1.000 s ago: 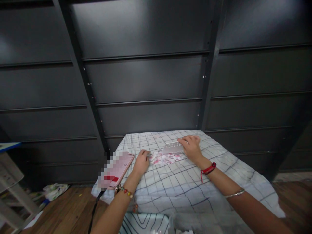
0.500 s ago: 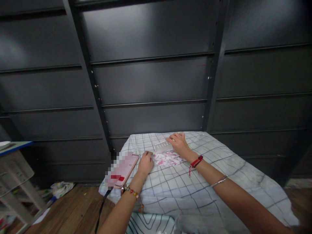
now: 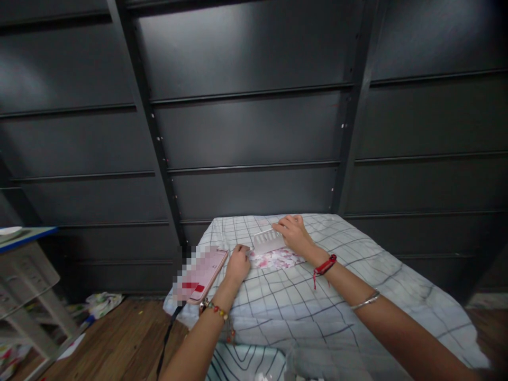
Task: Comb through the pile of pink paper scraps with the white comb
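Note:
My right hand [image 3: 292, 234] grips the right end of a flat white piece with a row of slots [image 3: 268, 241], tilted up on its edge. Beneath and in front of it lies a thin pink-and-white floral piece [image 3: 275, 259]; whether it is cloth or paper I cannot tell. My left hand [image 3: 238, 263] rests on the bed-like surface with its fingers curled together at the left end of the floral piece, pinching its edge. A pink phone [image 3: 210, 272], partly pixelated, lies just left of that hand.
A white checked cloth [image 3: 381, 296] covers the low surface under my hands. Close to me are a striped tray-like thing [image 3: 246, 362] and some clear plastic. A dark panelled wall [image 3: 254, 132] rises behind. A blue-edged table [image 3: 29, 235] stands left, with a crumpled bag [image 3: 103, 304] on the floor.
The white slotted piece has tipped slightly so its slots show more clearly, with my right hand still on it. My left hand has hardly moved. The view has shifted a little.

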The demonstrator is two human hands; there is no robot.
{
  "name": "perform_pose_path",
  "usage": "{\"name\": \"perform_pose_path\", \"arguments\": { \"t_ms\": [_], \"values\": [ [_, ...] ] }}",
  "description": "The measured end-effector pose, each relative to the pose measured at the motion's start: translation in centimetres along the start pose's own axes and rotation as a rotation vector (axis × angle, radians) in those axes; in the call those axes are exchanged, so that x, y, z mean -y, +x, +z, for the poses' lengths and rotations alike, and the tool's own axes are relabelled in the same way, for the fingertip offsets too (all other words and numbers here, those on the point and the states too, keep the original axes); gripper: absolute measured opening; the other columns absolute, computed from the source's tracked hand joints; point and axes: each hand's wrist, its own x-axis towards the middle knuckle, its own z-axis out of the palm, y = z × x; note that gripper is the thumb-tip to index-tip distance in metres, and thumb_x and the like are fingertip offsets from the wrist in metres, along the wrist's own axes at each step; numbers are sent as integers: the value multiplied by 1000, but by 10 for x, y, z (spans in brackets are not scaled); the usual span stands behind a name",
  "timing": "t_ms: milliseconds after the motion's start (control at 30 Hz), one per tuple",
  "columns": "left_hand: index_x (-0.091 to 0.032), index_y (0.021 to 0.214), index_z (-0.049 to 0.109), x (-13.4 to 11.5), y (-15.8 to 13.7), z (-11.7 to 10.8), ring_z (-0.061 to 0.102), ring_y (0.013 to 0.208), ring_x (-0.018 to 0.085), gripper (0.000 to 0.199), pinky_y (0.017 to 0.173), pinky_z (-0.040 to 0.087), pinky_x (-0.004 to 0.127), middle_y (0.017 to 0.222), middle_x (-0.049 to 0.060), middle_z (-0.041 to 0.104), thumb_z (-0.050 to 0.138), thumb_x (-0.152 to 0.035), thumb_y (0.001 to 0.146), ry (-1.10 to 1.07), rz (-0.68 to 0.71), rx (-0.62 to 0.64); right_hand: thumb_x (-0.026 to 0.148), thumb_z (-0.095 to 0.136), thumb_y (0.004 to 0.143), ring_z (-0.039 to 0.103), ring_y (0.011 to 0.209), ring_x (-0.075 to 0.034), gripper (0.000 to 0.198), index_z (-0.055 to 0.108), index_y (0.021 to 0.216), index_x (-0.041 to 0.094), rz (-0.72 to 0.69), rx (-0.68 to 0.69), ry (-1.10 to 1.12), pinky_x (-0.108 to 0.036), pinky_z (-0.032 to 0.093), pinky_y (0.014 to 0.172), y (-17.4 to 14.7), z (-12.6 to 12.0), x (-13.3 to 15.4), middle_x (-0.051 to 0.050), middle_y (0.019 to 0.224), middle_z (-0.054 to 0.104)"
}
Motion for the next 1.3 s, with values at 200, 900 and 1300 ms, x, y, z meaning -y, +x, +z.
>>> {"name": "perform_pose_path", "arguments": {
  "t_ms": [200,900,1300],
  "values": [
    [-9,101,59,1,0,0,53,100,17,40,95,36,25,107,12,54,37,4,70,7,-3,5,4,44,78,40,82,-18,27,60,95,18,54,16,-32,-34,20,73,-1,3,0,-6,83,60],
    [-12,98,60,0,-1,0,53,99,17,37,94,37,26,105,10,54,38,2,71,12,2,7,3,46,75,40,80,-18,25,61,89,18,32,122,-9,-32,21,71,8,-5,2,-5,78,58],
    [-11,101,60,0,-1,0,53,101,17,41,95,36,25,107,10,54,38,4,69,7,8,20,3,44,77,41,79,-19,26,62,90,17,15,113,7,-32,21,70,9,-13,7,-7,79,59]
  ]
}}
